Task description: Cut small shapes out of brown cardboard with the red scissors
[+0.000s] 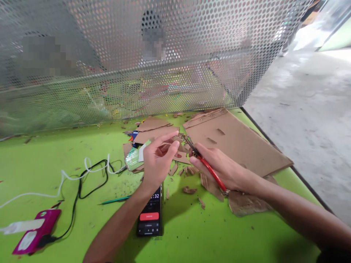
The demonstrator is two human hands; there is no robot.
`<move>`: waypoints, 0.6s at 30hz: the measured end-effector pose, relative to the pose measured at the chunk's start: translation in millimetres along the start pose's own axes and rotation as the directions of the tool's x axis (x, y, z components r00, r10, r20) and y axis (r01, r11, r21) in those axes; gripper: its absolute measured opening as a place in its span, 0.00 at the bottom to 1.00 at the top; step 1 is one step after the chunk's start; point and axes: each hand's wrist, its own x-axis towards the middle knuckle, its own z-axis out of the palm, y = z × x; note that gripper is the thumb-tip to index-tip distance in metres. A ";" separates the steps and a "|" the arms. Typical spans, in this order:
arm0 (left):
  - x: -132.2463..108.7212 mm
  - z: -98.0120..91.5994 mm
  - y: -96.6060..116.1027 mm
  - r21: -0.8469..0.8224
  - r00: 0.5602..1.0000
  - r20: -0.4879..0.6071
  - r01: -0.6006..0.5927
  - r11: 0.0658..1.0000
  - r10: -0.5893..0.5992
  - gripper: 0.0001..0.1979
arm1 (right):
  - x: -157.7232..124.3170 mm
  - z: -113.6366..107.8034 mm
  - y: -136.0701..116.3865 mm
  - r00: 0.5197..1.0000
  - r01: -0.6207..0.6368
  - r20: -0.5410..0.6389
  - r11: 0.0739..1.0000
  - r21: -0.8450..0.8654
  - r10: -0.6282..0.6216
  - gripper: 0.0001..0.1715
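My right hand (216,160) is closed around red-handled pliers (211,170), whose narrow dark jaws point up and left. Left of the jaw tips is my left hand (160,155), with thumb and index finger a little apart and nothing clearly visible between them. Cardboard scraps (189,171) lie on the green table beneath both hands. A large flat piece of cardboard (236,142) rests beyond my right hand. Under my left wrist, a phone (149,219) lies screen up, partly covered.
A perforated metal screen (175,73) stands along the table's far side. To the left are a magenta power strip (38,232), a black cable (79,188), a white cord (61,179) and a green pencil (115,200). More cardboard (155,124) lies near the screen.
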 end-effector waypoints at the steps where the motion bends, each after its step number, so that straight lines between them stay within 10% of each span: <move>1: -0.9 0.4 -0.8 0.009 1.000 0.011 0.007 1.000 -0.007 0.13 | 0.3 2.6 -0.9 1.000 -0.005 0.010 1.000 -0.005 0.005 0.18; 18: -8.0 6.4 -3.1 0.050 0.988 0.124 0.086 0.995 -0.091 0.18 | 3.9 11.5 5.4 0.998 -0.059 0.040 0.998 0.026 0.058 0.21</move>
